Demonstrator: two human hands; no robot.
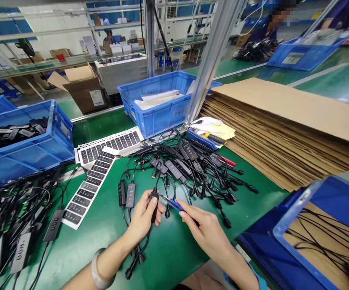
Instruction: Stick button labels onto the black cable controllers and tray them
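Note:
My left hand (144, 213) is closed round a small black cable controller box (154, 201), thumb on its face; its cord runs up and down from it. My right hand (200, 225) grips a blue-handled tool with a thin metal tip (176, 204). That tip points at the box's upper end; whether it touches cannot be made out. Two controller boxes with printed faces (130, 195) lie just left of my left hand. Beyond both hands spreads a pile of finished-looking controllers with black cables (189, 161). Sticker sheets (86, 189) with rows of black labels lie to the left.
A blue crate of black parts (20, 157) stands left, above a heap of controllers and cables (17, 217). Behind are a blue bin with papers (162, 117) and a metal post (210, 60). Stacked cardboard (283, 117) and a blue cable bin (286, 233) flank the right.

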